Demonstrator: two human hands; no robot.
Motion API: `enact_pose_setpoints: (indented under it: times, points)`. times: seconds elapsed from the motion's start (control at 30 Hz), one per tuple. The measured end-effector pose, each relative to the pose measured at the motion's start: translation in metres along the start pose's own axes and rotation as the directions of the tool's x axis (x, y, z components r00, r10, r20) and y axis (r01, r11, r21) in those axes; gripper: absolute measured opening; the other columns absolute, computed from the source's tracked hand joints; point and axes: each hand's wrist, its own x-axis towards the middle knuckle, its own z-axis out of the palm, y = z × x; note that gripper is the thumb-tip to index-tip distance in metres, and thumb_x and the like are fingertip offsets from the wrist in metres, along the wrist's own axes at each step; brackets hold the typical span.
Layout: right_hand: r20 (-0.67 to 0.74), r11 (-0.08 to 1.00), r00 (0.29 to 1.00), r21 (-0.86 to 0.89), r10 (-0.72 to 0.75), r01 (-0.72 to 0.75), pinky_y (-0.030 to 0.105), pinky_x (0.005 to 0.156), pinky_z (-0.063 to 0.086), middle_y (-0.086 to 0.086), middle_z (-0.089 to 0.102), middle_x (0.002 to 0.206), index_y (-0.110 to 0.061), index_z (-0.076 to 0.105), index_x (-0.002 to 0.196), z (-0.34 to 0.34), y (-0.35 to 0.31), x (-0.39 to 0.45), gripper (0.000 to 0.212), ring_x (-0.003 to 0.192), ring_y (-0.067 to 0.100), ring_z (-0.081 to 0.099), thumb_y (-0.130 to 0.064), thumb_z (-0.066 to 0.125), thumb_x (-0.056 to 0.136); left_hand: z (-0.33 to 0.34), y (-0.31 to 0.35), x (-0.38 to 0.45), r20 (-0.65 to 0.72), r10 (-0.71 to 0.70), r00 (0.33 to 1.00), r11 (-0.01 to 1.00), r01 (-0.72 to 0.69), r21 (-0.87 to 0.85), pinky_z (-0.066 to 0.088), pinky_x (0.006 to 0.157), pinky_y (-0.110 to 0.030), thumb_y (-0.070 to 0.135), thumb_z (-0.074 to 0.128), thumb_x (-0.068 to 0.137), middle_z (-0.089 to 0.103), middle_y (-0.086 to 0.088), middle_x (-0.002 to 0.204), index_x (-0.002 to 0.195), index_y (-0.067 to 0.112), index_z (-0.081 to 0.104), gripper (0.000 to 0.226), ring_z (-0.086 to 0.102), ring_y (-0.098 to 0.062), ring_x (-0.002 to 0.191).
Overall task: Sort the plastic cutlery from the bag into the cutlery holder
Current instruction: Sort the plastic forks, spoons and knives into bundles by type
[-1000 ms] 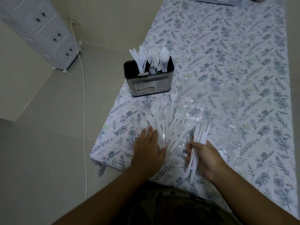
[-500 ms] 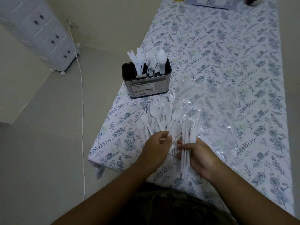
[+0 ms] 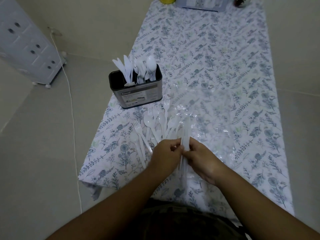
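Cutlery [image 3: 152,125] lies loose on the table [image 3: 225,66] before the holder [image 3: 138,94], and with both my hands' fingers [image 3: 174,146] gripping a bundle of knives [image 3: 185,135], I'd square their ends before lifting.

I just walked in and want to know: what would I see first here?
Both hands, left and right, meet at the table's near edge, gripping a bundle of white cutlery. Just beyond them, loose forks and spoons lie fanned out. Behind those stands a dark holder with cutlery sticking up.
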Motion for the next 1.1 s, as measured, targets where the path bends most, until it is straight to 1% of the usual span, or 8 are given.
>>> enact_pose_setpoints:
  times: [0.1, 0.2, 0.3, 0.47, 0.63, 0.77, 0.9, 1.1]
  points:
    - [-0.052, 0.985, 0.997, -0.167, -0.062, 0.053, 0.026, 0.080, 0.057, -0.002, 0.077, 0.113, -0.029, 0.071, 0.121, -0.012, 0.005, -0.004, 0.029, 0.105, 0.016, 0.072, -0.012, 0.054, 0.104, 0.005, -0.006, 0.004, -0.003, -0.053, 0.999, 0.993, 0.053, -0.110, 0.059, 0.090, -0.040, 0.022, 0.066, 0.093, 0.076, 0.005, 0.110, 0.120, 0.026, 0.072, 0.028, 0.072, -0.009, 0.098]
    - [-0.128, 0.970, 0.982, -0.218, -0.138, 0.108, 0.028, 0.087, 0.059, -0.003, 0.078, 0.111, -0.025, 0.072, 0.123, -0.024, 0.008, -0.006, 0.027, 0.102, 0.012, 0.073, -0.014, 0.057, 0.104, 0.007, -0.002, 0.009, 0.039, -0.053, 0.998, 0.971, 0.060, -0.230, 0.060, 0.088, -0.042, 0.016, 0.070, 0.092, 0.077, 0.007, 0.106, 0.109, 0.041, 0.071, 0.030, 0.074, -0.013, 0.099]
    - [-0.172, 0.940, 0.960, -0.300, -0.220, 0.161, 0.025, 0.086, 0.059, -0.002, 0.078, 0.107, -0.020, 0.074, 0.121, -0.034, 0.005, -0.006, 0.024, 0.098, 0.011, 0.074, -0.015, 0.061, 0.102, 0.011, 0.007, 0.014, 0.043, -0.008, 0.999, 0.961, 0.019, -0.275, 0.061, 0.087, -0.042, 0.010, 0.070, 0.092, 0.078, 0.005, 0.103, 0.108, 0.031, 0.074, 0.027, 0.075, -0.014, 0.095]
    - [-0.221, 0.846, 0.920, -0.504, -0.322, 0.175, 0.008, 0.061, 0.043, -0.027, 0.068, 0.066, -0.043, 0.066, 0.074, -0.047, -0.009, -0.003, 0.030, 0.067, -0.010, 0.064, -0.024, 0.069, 0.096, 0.015, 0.023, 0.019, -0.011, 0.134, 0.991, 0.955, -0.132, -0.266, 0.059, 0.091, -0.037, 0.009, 0.069, 0.093, 0.076, 0.007, 0.109, 0.118, 0.019, 0.074, 0.027, 0.073, -0.011, 0.102]
    - [-0.248, 0.766, 0.844, -0.588, -0.475, 0.259, 0.033, 0.075, 0.057, 0.003, 0.069, 0.088, -0.009, 0.072, 0.089, -0.054, -0.008, -0.001, 0.016, 0.086, 0.017, 0.066, -0.023, 0.069, 0.096, 0.022, 0.036, 0.023, -0.088, 0.241, 0.967, 0.942, -0.254, -0.218, 0.055, 0.083, -0.018, 0.006, 0.072, 0.089, 0.075, 0.020, 0.093, 0.101, 0.034, 0.072, 0.030, 0.071, -0.003, 0.095]
    - [-0.164, 0.674, 0.857, -0.695, -0.488, 0.250, 0.049, 0.075, 0.054, 0.009, 0.059, 0.088, -0.002, 0.059, 0.089, -0.053, 0.012, 0.002, 0.019, 0.083, 0.026, 0.057, -0.018, 0.066, 0.097, 0.036, 0.020, 0.020, -0.116, 0.197, 0.974, 0.966, -0.213, -0.147, 0.052, 0.075, -0.012, 0.004, 0.073, 0.088, 0.071, 0.016, 0.087, 0.089, 0.034, 0.064, 0.031, 0.069, 0.002, 0.090]
    - [-0.140, 0.643, 0.847, -0.717, -0.513, 0.271, 0.049, 0.073, 0.052, 0.010, 0.056, 0.086, -0.002, 0.056, 0.089, -0.057, 0.018, 0.001, 0.022, 0.080, 0.027, 0.055, -0.020, 0.065, 0.097, 0.041, 0.011, 0.017, -0.147, 0.281, 0.948, 0.951, -0.296, -0.093, 0.057, 0.077, -0.018, 0.005, 0.073, 0.089, 0.070, 0.010, 0.093, 0.096, 0.021, 0.067, 0.018, 0.069, -0.001, 0.095]
    - [-0.144, 0.550, 0.739, -0.762, -0.658, 0.342, 0.047, 0.063, 0.052, 0.006, 0.053, 0.079, -0.001, 0.054, 0.083, -0.059, 0.010, -0.001, 0.024, 0.070, 0.026, 0.052, -0.017, 0.066, 0.097, 0.036, 0.019, 0.019, -0.148, 0.376, 0.915, 0.912, -0.394, -0.119, 0.060, 0.082, -0.025, 0.008, 0.072, 0.091, 0.074, 0.002, 0.098, 0.104, 0.006, 0.070, 0.013, 0.072, -0.012, 0.098]
